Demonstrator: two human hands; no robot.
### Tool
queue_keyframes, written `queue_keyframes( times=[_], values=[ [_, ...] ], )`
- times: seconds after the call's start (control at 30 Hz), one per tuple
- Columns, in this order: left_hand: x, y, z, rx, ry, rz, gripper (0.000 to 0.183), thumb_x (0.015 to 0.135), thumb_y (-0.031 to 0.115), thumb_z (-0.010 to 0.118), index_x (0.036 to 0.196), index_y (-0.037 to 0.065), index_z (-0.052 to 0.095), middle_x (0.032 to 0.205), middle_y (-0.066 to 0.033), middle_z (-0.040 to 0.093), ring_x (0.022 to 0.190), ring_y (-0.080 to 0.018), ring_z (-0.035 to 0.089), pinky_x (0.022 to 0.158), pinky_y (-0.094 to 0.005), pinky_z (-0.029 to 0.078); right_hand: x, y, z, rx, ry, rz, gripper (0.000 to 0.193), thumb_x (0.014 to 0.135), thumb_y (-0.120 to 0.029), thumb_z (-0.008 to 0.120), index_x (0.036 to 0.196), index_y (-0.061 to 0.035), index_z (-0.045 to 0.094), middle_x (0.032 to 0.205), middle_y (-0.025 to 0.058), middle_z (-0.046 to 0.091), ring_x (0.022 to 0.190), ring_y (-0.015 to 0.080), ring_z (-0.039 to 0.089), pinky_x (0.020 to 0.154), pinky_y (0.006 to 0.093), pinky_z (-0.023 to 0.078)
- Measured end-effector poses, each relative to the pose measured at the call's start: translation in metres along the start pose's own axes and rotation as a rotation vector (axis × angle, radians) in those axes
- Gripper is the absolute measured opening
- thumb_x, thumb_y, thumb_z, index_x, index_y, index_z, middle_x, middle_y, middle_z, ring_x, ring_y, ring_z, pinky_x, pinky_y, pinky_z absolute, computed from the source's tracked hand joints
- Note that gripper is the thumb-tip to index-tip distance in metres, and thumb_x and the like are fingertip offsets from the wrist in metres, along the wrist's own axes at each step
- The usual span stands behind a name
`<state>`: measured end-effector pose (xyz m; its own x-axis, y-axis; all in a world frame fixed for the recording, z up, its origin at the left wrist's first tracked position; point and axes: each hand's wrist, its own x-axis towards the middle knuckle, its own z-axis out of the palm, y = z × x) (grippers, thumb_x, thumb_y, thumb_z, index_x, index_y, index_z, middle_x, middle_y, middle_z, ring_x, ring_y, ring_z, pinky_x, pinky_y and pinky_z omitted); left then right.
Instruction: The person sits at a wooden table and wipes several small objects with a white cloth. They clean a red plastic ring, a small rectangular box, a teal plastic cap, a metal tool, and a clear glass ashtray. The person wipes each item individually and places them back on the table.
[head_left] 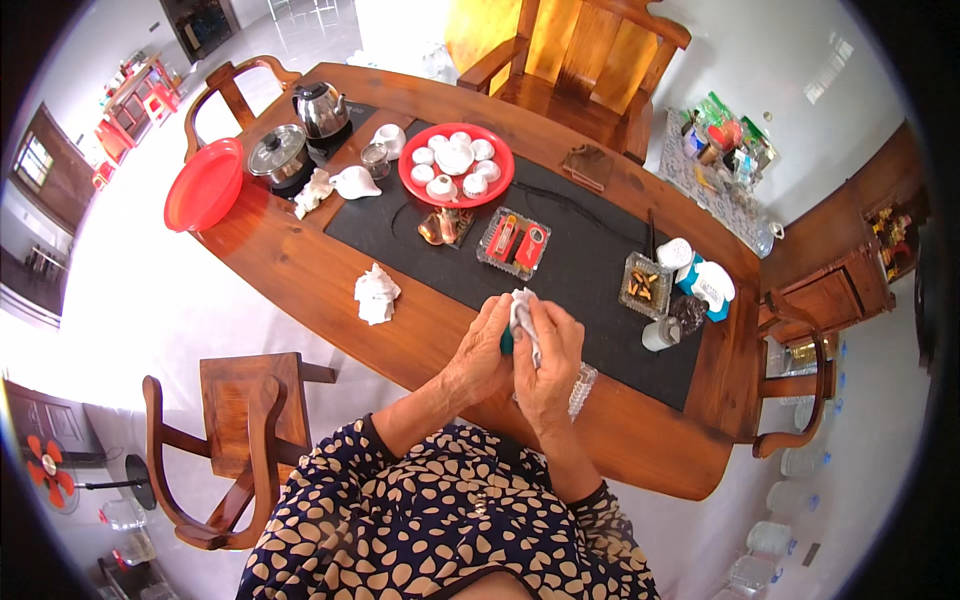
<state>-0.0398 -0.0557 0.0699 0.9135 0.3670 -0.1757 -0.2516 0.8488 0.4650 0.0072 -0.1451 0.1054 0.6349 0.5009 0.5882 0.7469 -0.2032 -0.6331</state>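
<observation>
Head view, looking down over the table. Both hands are raised above the near side of a long wooden table (440,345). Right hand (552,352): fingers bent, gripping a white tissue (526,318). Left hand (482,352): pressed close beside it, curled about a small green thing (507,341), mostly hidden, kind unclear; thing and tissue sit between the two palms. The edge of a clear glass dish (583,386) shows by the right wrist.

Surface: brown, glossy wood, a dark mat (590,300) along the middle. On the mat, a red tray (406,180) of small white cups (481,150); nearer, a glass tray holding red packets (531,250). To the right, a square glass ashtray (627,284) with butts in it, a white-and-blue tissue pack (710,287) near it. Toward the left end, a steel kettle (320,113), a lidded pot (277,155), a red basin (204,187) at the table's edge. Crumpled paper (376,295) lies on bare wood, left of the hands.

Room: pale floor (130,310), very bright at left. Wooden armchair (255,405) at near left, another (575,85) across the table. Fan with orange blades (50,470) at lower left; clear plastic bottles (790,497) lined along the right.
</observation>
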Motion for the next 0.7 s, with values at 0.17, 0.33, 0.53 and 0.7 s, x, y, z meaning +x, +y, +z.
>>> queue_keyframes(
  times=[0.17,0.33,0.53,0.7],
  values=[
    [0.005,0.007,-0.005,0.132,0.168,0.055,0.023,0.1,0.035,0.045,0.097,0.012,0.05,0.087,-0.0002,0.051,0.081,-0.0112,0.049,0.072,-0.0278,0.046,-0.014,-0.001,0.002,-0.032,-0.092,-0.045,0.035,0.076,0.0,0.067,0.11,0.0025,0.063,0.102,0.0141,0.059,0.089,0.0295,0.056,0.077,0.0361,0.047],
    [0.002,0.009,-0.009,0.101,0.207,0.0,0.026,0.099,0.037,0.045,0.1,0.012,0.052,0.088,-0.0014,0.052,0.082,-0.0127,0.052,0.075,-0.0296,0.047,-0.012,0.006,0.002,0.109,-0.11,-0.069,0.038,0.074,0.001,0.069,0.111,0.0022,0.062,0.099,0.0113,0.059,0.087,0.028,0.054,0.074,0.0365,0.046],
    [-0.006,0.007,0.012,0.021,0.227,0.021,0.028,0.1,0.038,0.04,0.101,0.013,0.051,0.091,-0.002,0.054,0.087,-0.0151,0.054,0.081,-0.0332,0.048,0.01,0.003,0.01,0.12,-0.063,-0.061,0.036,0.075,0.0,0.067,0.111,-0.0005,0.063,0.102,0.0111,0.057,0.089,0.0287,0.054,0.074,0.0367,0.047],
    [-0.002,0.014,-0.009,-0.058,0.258,-0.009,0.029,0.097,0.039,0.047,0.099,0.011,0.055,0.088,-0.0033,0.057,0.083,-0.0164,0.055,0.076,-0.0342,0.049,0.009,0.004,0.005,0.085,-0.202,-0.276,0.039,0.068,0.005,0.071,0.106,-0.002,0.066,0.099,0.0095,0.058,0.087,0.0283,0.055,0.073,0.0363,0.048]
  ],
)
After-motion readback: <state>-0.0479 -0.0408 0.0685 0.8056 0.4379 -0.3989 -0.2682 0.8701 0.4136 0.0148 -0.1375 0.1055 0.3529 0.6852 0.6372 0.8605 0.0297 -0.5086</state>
